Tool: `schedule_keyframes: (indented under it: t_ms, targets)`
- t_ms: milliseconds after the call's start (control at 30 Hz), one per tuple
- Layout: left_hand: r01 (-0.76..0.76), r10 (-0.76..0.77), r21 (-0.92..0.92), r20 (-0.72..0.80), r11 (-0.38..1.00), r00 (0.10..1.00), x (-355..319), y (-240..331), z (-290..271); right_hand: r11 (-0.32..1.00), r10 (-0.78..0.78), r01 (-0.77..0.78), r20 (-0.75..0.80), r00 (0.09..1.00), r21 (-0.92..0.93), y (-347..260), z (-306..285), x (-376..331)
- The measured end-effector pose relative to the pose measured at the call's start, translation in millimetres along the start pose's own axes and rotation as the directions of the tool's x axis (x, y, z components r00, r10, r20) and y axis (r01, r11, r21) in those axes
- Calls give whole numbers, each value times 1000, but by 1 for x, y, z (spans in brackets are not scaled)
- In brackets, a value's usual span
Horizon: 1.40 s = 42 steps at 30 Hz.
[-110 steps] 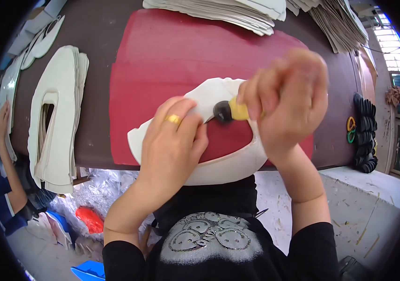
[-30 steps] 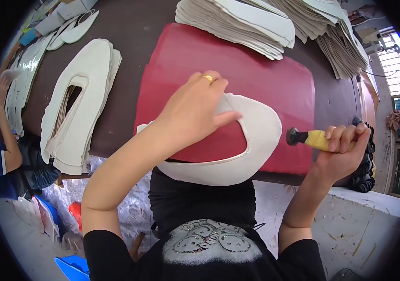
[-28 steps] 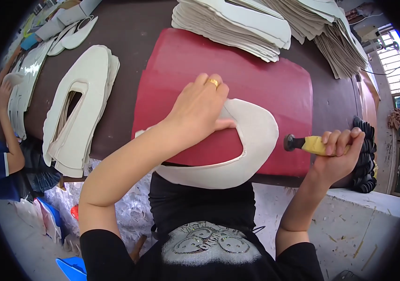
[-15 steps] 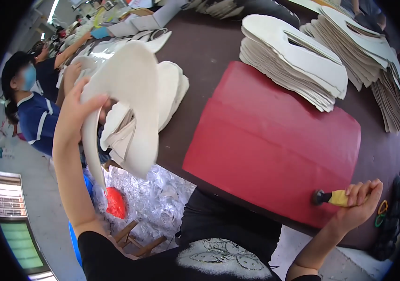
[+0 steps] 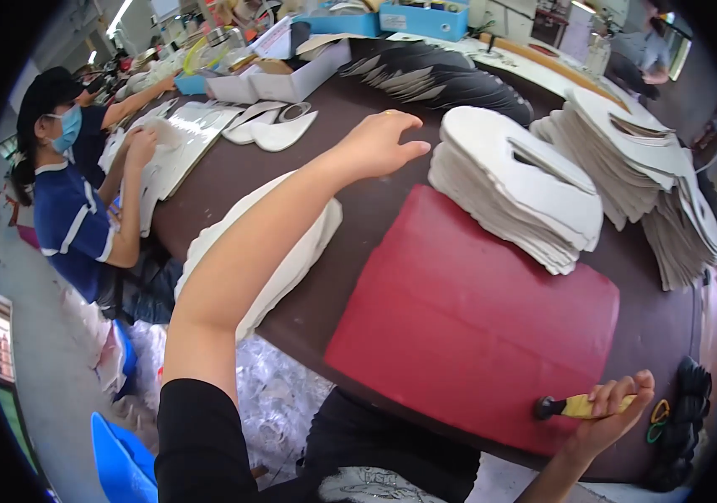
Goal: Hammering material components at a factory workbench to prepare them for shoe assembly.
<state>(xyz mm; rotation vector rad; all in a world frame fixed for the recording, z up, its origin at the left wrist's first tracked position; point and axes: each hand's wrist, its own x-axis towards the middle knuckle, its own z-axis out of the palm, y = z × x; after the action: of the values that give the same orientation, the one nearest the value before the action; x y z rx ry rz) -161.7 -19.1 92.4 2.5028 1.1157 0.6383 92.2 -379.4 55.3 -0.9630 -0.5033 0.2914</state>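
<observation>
My left hand (image 5: 385, 142) is stretched over the brown table with thumb and fingers apart and nothing in it. Its fingertips are close to the left end of a stack of white shoe-upper pieces (image 5: 505, 172), each with a slot cut in it. Below my left forearm lies another pile of white pieces (image 5: 312, 243), partly hidden by the arm. At the table's near right, my right hand (image 5: 614, 415) grips a small hammer (image 5: 575, 407) with a yellow handle. Its dark round head is over the corner of a red mat (image 5: 467, 318).
More white stacks (image 5: 627, 151) stand at the far right, with black pieces (image 5: 438, 75) fanned out behind. A black bundle (image 5: 681, 423) lies on the right. A co-worker (image 5: 73, 184) handles white pieces on the left. Boxes (image 5: 291, 80) line the back.
My left hand has let go of the white shoe-upper piece, left on the pile at left, and moved right toward the slotted stack. My right hand still holds the hammer.
</observation>
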Motion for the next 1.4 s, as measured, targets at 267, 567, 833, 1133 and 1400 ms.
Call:
schedule_keyframes:
  t_ms: [267, 567, 833, 1133, 1400]
  targets:
    - [270, -234, 260, -163, 927, 959, 148, 76, 112, 992, -3, -8, -88, 996, -128, -11, 0, -13]
    - [205, -7, 402, -442, 892, 897, 158, 68, 142, 983, 2, -21, -102, 995, -181, 2, -1, 11]
    - [-287, 325, 171, -671, 943, 666, 69, 129, 55, 961, 138, -132, 9, 990, -241, -8, -8, 16]
    - [80, -81, 46, 21, 996, 997, -142, 66, 37, 916, 39, -163, -325, 945, -366, -6, 19, 13]
    - [340, -282, 117, -345, 933, 895, -245, -23, -4, 943, 105, -135, -113, 988, -303, -4, 6, 12]
